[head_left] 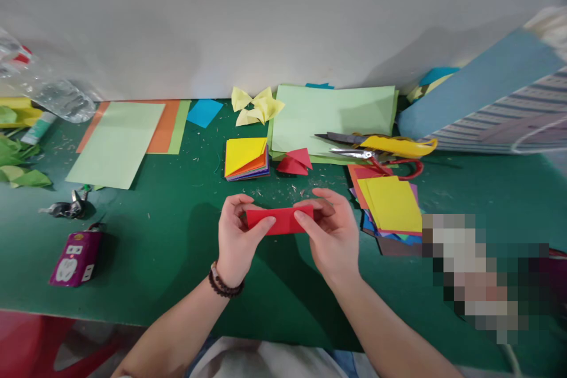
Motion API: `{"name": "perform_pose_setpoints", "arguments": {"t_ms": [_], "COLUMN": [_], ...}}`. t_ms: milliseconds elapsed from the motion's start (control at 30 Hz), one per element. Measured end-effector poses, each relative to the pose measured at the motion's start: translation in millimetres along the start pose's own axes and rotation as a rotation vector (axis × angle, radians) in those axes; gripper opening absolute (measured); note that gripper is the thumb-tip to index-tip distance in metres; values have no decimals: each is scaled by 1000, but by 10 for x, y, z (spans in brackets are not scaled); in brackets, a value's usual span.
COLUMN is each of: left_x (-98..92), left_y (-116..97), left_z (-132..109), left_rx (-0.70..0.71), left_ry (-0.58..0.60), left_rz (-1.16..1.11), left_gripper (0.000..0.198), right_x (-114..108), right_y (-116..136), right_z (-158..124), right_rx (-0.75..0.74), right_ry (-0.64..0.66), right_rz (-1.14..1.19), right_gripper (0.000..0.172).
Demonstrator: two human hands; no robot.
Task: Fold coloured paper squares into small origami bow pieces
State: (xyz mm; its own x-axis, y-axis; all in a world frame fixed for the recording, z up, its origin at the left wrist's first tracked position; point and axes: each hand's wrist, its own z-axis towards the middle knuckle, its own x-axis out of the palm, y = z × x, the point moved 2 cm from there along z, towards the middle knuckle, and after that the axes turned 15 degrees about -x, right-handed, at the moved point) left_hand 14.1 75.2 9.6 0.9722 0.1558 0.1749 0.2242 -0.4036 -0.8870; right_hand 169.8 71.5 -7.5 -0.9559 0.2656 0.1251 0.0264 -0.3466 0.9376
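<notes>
A folded strip of red paper [280, 220] is held above the green table [168, 248] between both hands. My left hand [237, 236], with a bead bracelet at the wrist, pinches its left end with thumb on top. The right end is pinched by my right hand [333, 231], fingers curled round the fold. Just beyond the hands lie a folded red paper piece [295, 162] and a stack of coloured squares with yellow on top [246, 157].
A second stack topped by yellow [392, 204] lies right of my hands. Scissors and a yellow cutter [381, 144] rest on a pale green sheet [332, 115]. A yellow folded paper shape [257, 106], green and orange sheets [119, 142], a purple box [77, 257] and a plastic bottle [48, 91] lie around.
</notes>
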Motion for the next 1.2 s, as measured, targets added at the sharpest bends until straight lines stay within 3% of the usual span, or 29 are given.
{"name": "perform_pose_setpoints", "arguments": {"t_ms": [500, 767, 967, 1200], "left_x": [15, -9, -22, -5], "left_y": [5, 14, -21, -77], "left_z": [-15, -22, -32, -92], "left_rx": [-88, -38, 72, 196], "left_ry": [40, 47, 13, 8], "left_rz": [-92, -48, 69, 215], "left_gripper": [40, 32, 29, 25], "right_x": [-11, -26, -41, -79], "right_y": [-15, 14, 39, 108], "right_z": [-2, -22, 28, 101], "right_rx": [31, 66, 126, 83], "right_ry": [-8, -11, 102, 241], "right_rz": [12, 10, 34, -24], "right_gripper": [36, 36, 33, 26]}}
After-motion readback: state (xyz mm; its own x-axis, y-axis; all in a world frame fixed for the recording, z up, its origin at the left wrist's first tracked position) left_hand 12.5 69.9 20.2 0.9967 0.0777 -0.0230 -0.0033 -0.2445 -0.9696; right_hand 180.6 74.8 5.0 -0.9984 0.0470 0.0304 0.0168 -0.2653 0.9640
